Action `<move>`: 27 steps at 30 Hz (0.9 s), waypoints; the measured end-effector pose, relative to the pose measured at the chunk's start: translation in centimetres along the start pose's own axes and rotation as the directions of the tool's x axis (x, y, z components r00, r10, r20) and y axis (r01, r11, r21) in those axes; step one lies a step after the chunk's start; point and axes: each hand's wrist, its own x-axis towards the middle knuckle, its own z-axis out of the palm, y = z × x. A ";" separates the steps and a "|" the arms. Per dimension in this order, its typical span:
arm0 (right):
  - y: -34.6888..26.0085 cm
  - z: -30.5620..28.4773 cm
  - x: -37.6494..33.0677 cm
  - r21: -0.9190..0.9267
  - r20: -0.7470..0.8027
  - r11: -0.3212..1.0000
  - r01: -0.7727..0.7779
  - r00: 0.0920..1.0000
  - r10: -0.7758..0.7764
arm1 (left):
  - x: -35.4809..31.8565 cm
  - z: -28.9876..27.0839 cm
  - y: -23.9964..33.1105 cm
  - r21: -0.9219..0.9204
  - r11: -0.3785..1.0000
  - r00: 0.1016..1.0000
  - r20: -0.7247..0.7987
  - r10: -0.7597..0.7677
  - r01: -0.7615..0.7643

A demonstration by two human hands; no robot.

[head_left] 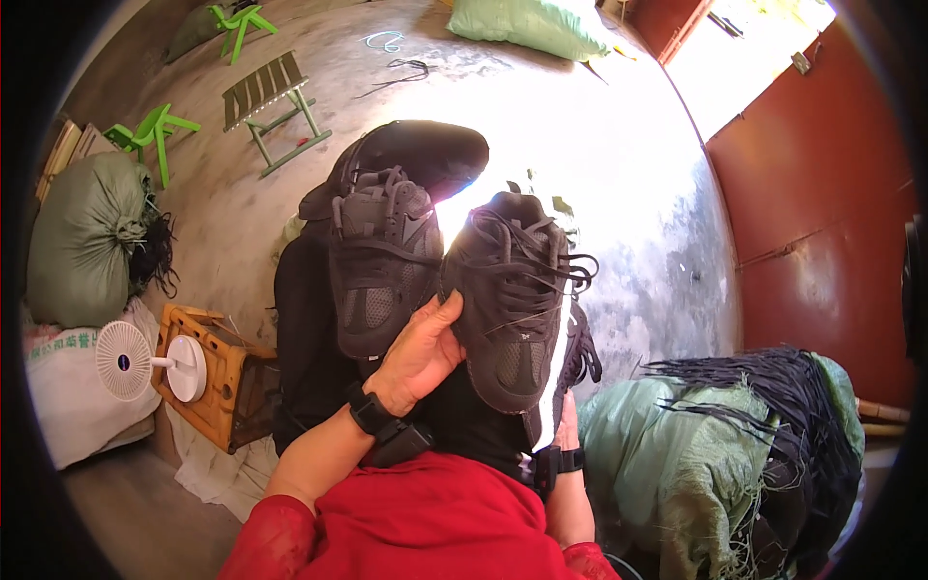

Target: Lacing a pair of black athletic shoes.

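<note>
Left shoe [372, 266] and right shoe [507, 304]: side by side, toes toward the person.
Both dark lace-ups, grey mesh toe panels [519, 365], tongues at the far end. Left: strand across the front. Right: laces [512, 275] loose, loops out right, bright white strip [554, 387] along right edge.

The one view looks steeply down through a wide, head-worn fisheye lens (straight edges bow toward its dark rim), with the red shirt [435, 512] nearest, the held shoe [507, 300] close at mid-frame, and the floor [227, 217] farther off above.
</note>
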 end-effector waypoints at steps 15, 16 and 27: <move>-0.3 -2.0 -0.5 -0.032 0.060 0.999 0.012 0.998 -0.010 | 0.2 -0.3 0.0 -0.043 0.999 1.000 0.001 -0.014 0.014; -0.3 -2.1 -0.5 -0.038 0.068 0.999 0.013 0.998 -0.010 | 0.2 -0.4 0.0 -0.035 0.999 1.000 0.013 -0.018 0.019; -0.4 1.0 -0.1 0.062 0.294 0.998 -0.016 0.956 -0.003 | 0.1 -0.3 0.1 -0.010 1.000 1.000 0.006 0.008 -0.008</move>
